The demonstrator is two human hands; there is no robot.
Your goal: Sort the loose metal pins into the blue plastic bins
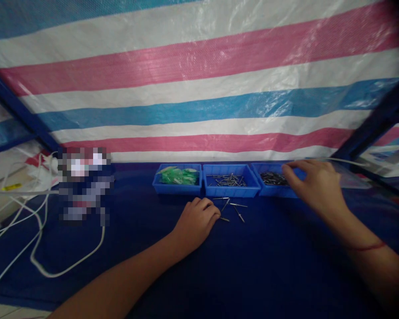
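My left hand [197,221] rests on the dark blue tabletop with its fingers curled; the fingertips are hidden, so what they hold, if anything, does not show. Right beside them lie several thin silver metal pins [238,212] that look like blind rivets. More such pins [230,180] fill part of the middle blue bin [232,192]. My right hand [319,184] is raised over the right blue bin [275,190], thumb and forefinger drawn together in a pinch. Anything between them is too small to make out. Dark metal pieces [273,178] lie in that bin.
Green plastic packets [179,176] sit in the left blue bin [176,189]. White cables [41,248] loop across the table's left side near a blurred-out object [84,186]. A striped plastic sheet [199,79] hangs behind, between dark blue frame posts [18,106].
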